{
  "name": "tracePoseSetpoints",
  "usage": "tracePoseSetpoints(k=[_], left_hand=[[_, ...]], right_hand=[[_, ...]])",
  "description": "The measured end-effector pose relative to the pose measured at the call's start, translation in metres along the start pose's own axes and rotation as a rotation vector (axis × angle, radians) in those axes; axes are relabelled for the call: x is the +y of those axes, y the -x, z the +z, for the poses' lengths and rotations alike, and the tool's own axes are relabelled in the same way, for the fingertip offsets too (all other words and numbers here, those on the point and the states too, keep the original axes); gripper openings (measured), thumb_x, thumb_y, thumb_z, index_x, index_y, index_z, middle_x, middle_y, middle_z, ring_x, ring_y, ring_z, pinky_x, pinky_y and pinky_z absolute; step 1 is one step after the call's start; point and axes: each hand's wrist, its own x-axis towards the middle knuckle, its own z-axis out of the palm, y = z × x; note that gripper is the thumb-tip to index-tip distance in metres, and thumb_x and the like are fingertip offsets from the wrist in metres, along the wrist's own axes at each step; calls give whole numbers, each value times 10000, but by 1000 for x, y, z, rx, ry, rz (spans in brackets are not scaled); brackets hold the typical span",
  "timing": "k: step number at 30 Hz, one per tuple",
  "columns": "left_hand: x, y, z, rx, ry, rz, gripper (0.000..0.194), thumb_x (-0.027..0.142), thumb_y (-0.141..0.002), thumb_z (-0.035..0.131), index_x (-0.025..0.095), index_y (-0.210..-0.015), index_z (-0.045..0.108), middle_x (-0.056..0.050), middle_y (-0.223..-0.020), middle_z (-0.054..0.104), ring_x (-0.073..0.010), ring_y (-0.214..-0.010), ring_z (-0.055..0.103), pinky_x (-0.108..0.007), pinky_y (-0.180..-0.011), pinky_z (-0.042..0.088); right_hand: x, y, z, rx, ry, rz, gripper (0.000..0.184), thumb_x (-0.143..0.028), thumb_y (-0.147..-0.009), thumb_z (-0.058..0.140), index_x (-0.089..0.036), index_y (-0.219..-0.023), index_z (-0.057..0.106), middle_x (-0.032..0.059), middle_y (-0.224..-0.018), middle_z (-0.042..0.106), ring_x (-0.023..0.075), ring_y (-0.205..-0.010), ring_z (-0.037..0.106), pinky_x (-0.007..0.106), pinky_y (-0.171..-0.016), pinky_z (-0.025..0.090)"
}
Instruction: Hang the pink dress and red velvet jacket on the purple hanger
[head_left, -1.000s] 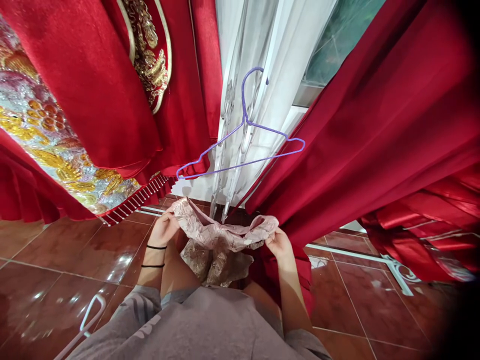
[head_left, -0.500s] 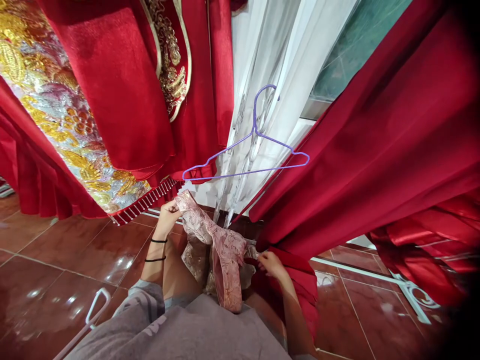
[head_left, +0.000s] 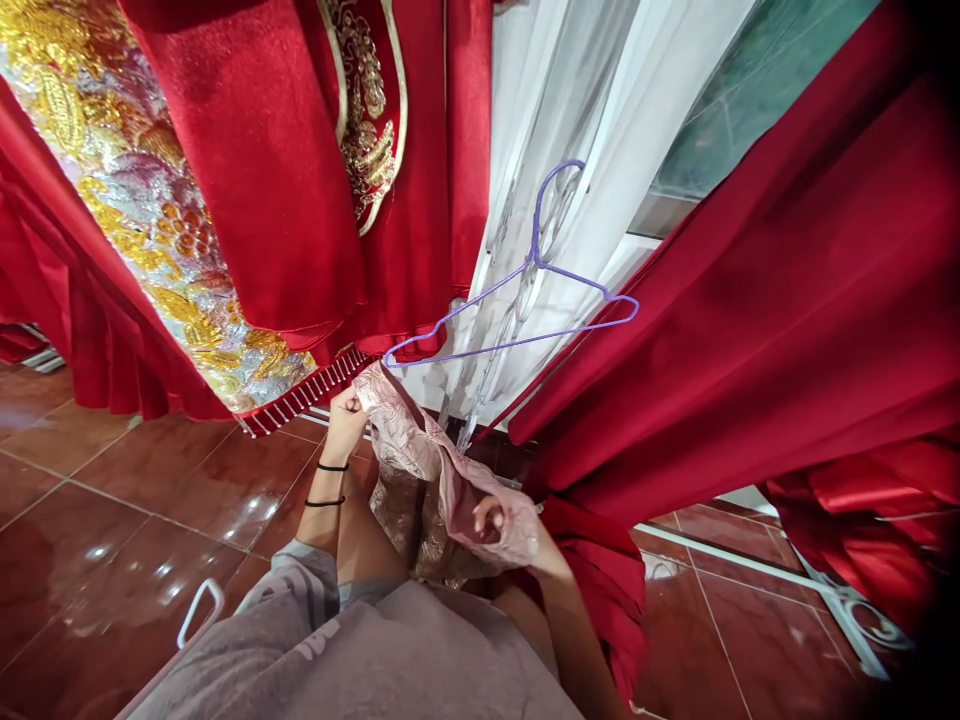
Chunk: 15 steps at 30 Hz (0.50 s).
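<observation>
Left hand (head_left: 345, 412) pinches pink garment (head_left: 400, 437); right hand (head_left: 491, 517), partly hidden, shows through its opening (grip: cannot tell).

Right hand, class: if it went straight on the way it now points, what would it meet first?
Probably the pink garment itself: the right hand points up and leftward in the picture, towards its folds. The exact gap is unclear from one view.

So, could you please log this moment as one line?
left hand: holding pink garment | right hand: inside its opening | purple hanger: ahead
</observation>
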Motion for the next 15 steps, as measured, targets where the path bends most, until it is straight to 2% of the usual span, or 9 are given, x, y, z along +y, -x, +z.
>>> tracePoseSetpoints(k=[4,6,11,13,15], left_hand=[[16,-7,-6,8,-68,95,213,213,-515,812,151,-594,624,53,-520,504,-71,-513,418,-176,-508,357],[28,-12,-3,-26,-104,130,209,213,-502,817,150,-619,656,38,-552,543,-93,-559,468,-192,-548,402],[55,-30,23,-100,-83,180,232,242,-483,828,140,-629,679,3,-599,616,-124,-603,530,-220,-587,446],[60,-37,35,-132,-68,185,236,249,-486,827,137,-635,683,-3,-600,619,-129,-606,537,-225,-594,454],[60,-44,43,-140,-68,190,230,252,-495,822,137,-632,678,0,-597,611,-127,-604,533,-228,-603,459]], right_hand=[[-38,17,-27,431,-128,-80,314,-502,-550,806,-238,-696,718,19,-607,635,165,-551,570,296,-538,498],[-51,26,-31,579,-178,-114,246,-424,-578,796,-294,-778,735,16,-696,679,193,-617,607,324,-590,527],[-63,33,-29,747,-130,-146,342,-391,-556,774,-307,-886,731,23,-765,700,217,-603,606,363,-577,535],[-63,33,-31,798,-48,-207,374,-363,-543,776,-313,-910,725,27,-855,717,249,-708,645,384,-657,563],[-62,34,-35,776,-3,-185,442,-353,-550,775,-333,-987,707,32,-1007,718,290,-888,665,409,-777,576]])
